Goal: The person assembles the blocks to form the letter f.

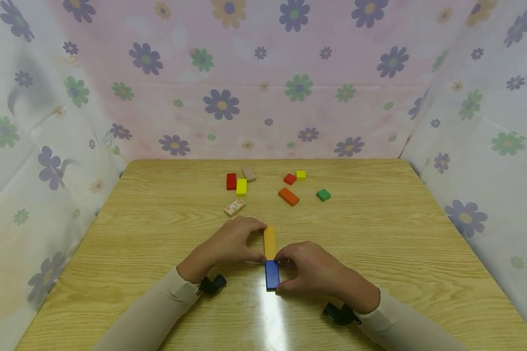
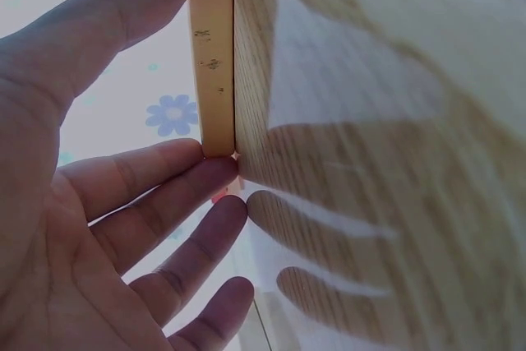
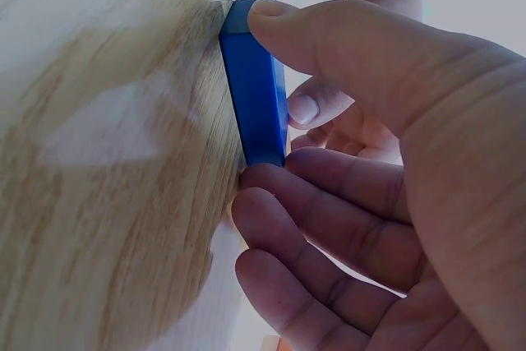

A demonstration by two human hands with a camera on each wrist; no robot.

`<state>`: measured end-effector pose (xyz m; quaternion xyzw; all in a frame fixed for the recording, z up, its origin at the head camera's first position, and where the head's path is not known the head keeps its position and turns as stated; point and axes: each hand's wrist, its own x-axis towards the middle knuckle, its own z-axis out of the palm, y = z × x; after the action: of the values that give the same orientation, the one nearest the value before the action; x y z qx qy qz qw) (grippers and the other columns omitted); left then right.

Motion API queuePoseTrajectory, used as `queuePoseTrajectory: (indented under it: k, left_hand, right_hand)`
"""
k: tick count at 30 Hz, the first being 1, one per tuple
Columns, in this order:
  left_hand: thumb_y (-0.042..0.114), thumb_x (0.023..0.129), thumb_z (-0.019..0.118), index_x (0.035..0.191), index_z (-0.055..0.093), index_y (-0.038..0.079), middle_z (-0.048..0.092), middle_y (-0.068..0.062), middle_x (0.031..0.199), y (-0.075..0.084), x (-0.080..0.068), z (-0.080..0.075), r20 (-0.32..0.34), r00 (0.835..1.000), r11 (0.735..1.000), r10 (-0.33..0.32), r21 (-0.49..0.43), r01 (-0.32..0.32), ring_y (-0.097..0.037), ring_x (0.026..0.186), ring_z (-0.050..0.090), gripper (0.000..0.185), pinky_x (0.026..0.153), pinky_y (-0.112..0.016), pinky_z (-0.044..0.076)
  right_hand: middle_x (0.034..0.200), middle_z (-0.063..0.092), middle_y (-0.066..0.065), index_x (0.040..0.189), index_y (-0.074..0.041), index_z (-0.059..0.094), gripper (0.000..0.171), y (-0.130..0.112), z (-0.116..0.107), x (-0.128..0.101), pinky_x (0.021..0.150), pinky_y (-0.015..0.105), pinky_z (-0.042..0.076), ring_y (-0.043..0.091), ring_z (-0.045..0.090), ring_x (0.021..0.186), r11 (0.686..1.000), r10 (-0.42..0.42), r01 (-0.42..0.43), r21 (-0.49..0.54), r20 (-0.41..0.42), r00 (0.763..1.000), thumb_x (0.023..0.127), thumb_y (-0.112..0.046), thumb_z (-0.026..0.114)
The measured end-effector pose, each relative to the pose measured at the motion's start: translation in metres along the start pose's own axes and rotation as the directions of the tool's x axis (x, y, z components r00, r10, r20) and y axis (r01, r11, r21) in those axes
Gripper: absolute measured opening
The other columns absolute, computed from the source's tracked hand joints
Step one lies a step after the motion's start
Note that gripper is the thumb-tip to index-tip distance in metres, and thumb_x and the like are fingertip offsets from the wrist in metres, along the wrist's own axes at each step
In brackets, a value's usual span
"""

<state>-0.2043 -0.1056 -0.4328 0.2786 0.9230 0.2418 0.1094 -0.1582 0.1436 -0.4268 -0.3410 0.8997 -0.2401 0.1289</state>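
Observation:
A yellow-orange block (image 1: pixel 270 242) and a blue block (image 1: pixel 272 276) lie end to end in a line on the table. My left hand (image 1: pixel 233 240) pinches the yellow-orange block lengthwise, fingertips at its far end and thumb by the joint with the blue one. From the right, my right hand (image 1: pixel 314 270) pinches the blue block, thumb on its near end and fingers at its far end. In the left wrist view, dark marks show on the side of the yellow-orange block (image 2: pixel 215 63). The blue block's side (image 3: pixel 255 96) faces the right wrist camera.
Beyond the hands lie a patterned block (image 1: pixel 235 207), red (image 1: pixel 231 181), yellow (image 1: pixel 242 187) and beige (image 1: pixel 248 174) blocks. Farther right are orange-red (image 1: pixel 288 196), small red (image 1: pixel 290 179), small yellow (image 1: pixel 300 175) and green (image 1: pixel 323 195) blocks. Flowered cloth surrounds the wooden table (image 1: pixel 377 219).

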Motion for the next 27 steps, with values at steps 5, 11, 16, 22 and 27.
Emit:
queuePoseTrajectory:
  k: [5,11,16,22,27]
  left_hand:
    - [0.048,0.079,0.088,0.143,0.061,0.014,0.063,-0.001,0.144,0.0009,0.0007,-0.0002,-0.002,1.000,1.000,0.006,0.006,-0.006,-0.026,0.137,0.053,0.078,0.117,-0.051,0.038]
    - [0.048,0.079,0.088,0.144,0.061,0.014,0.062,-0.002,0.145,0.0024,0.0011,-0.0004,0.010,1.000,1.000,-0.005,-0.001,0.005,-0.026,0.138,0.052,0.079,0.118,-0.051,0.037]
    - [0.047,0.079,0.088,0.144,0.060,0.013,0.061,-0.003,0.146,0.0037,0.0003,-0.0007,0.017,1.000,1.000,-0.011,-0.002,0.011,-0.026,0.139,0.051,0.079,0.118,-0.050,0.037]
    - [0.047,0.079,0.088,0.144,0.060,0.013,0.060,-0.004,0.146,0.0040,0.0001,-0.0004,0.018,1.000,1.000,-0.016,-0.007,0.016,-0.027,0.140,0.050,0.079,0.118,-0.049,0.038]
    - [0.046,0.079,0.089,0.145,0.060,0.013,0.059,-0.004,0.147,0.0040,0.0006,0.0003,0.023,1.000,1.000,-0.019,-0.019,0.020,-0.027,0.140,0.050,0.078,0.118,-0.049,0.038]
  right_hand:
    - [0.098,0.072,-0.012,0.115,-0.016,0.075,0.048,0.0006,0.0000,0.0001,0.078,0.023,0.054,0.003,0.065,0.087,1.000,0.002,-0.002,0.007,-0.004,1.000,0.077,-0.042,0.089]
    - [0.098,0.072,-0.012,0.115,-0.016,0.076,0.048,0.0017,0.0003,0.0001,0.077,0.023,0.054,0.003,0.064,0.087,1.000,0.004,-0.004,0.011,-0.001,1.000,0.077,-0.042,0.089]
    - [0.098,0.072,-0.012,0.115,-0.016,0.076,0.049,0.0017,0.0003,0.0001,0.077,0.023,0.054,0.003,0.064,0.087,1.000,0.012,-0.012,0.013,0.005,1.000,0.077,-0.043,0.089]
    - [0.099,0.073,-0.012,0.115,-0.015,0.076,0.049,0.0005,-0.0001,-0.0001,0.077,0.023,0.054,0.003,0.064,0.087,1.000,0.010,-0.010,0.016,0.006,1.000,0.077,-0.044,0.089]
    - [0.100,0.073,-0.012,0.115,-0.016,0.076,0.050,0.0012,-0.0003,-0.0005,0.078,0.024,0.055,0.003,0.065,0.089,1.000,0.017,-0.018,0.017,0.010,1.000,0.077,-0.044,0.089]
